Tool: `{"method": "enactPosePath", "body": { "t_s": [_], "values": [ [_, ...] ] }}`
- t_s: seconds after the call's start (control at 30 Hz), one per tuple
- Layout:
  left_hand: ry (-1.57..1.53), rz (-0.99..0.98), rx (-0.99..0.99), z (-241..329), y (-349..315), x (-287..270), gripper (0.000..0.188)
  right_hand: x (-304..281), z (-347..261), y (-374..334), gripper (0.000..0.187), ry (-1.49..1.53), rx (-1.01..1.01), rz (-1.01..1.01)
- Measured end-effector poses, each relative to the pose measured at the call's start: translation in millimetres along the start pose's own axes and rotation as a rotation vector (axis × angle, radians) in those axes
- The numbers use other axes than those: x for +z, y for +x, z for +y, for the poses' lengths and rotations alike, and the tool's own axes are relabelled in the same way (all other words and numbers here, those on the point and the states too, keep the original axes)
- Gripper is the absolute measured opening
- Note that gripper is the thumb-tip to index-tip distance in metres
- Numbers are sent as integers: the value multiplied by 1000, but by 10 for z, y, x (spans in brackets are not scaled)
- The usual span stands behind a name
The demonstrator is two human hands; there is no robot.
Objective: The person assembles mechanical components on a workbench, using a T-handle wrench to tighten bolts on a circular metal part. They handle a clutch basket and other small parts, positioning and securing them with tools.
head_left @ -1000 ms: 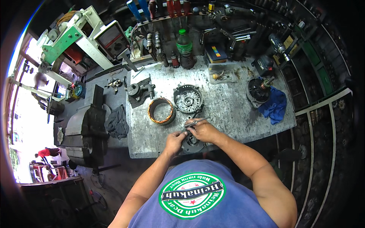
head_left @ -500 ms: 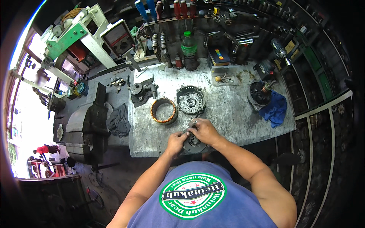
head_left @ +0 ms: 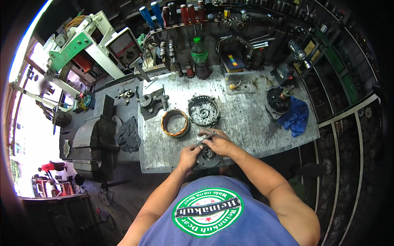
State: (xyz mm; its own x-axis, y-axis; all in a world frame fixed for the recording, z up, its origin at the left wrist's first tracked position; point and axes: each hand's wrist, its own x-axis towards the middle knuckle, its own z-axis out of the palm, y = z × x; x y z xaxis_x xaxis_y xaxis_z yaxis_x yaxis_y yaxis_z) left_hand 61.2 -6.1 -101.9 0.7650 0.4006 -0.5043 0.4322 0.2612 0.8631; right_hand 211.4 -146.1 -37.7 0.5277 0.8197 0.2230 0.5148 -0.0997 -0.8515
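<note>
At the near edge of the bench point(head_left: 254, 123), here's the dark round plate point(head_left: 209, 161), and both hands are right on it! The left hand point(head_left: 190, 156) is pinched nearly closed on its upper left rim, thumb on top; the right hand point(head_left: 219, 144) curls over the far side, fingers drawn in around a slim grey tool point(head_left: 209, 135). Whether the plate rests or is held up, I can't tell. Looks like close work on one spot, mid-step, and the next move calls for a firm left grip and a fine right wrist. Just beyond, the wound ring point(head_left: 185, 132) sits left of the open housing point(head_left: 204, 111); farther back, a green bottle point(head_left: 199, 52) stands upright.
</note>
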Motion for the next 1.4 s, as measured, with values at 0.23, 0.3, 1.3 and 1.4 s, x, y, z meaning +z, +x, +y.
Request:
{"method": "enactPosePath", "body": {
  "t_s": [0.23, 0.3, 1.3, 1.4],
  "values": [
    [-92, -16, 1, -42, 2, 25, 31, 25, -17, -16, 12, 20, -49, 55],
    [-68, -9, -2, -15, -1, 17, 32, 61, 7, 5, 11, -51, -163, 87],
    [56, 22, -16, 102, -95, 36, 33, 176, 82, -65, 24, -175, -6, -30],
    [-122, -152, 73, 14, -81, -42, 42, 53, 33, -62, 37, -233, -58, -41]
  ]
}}
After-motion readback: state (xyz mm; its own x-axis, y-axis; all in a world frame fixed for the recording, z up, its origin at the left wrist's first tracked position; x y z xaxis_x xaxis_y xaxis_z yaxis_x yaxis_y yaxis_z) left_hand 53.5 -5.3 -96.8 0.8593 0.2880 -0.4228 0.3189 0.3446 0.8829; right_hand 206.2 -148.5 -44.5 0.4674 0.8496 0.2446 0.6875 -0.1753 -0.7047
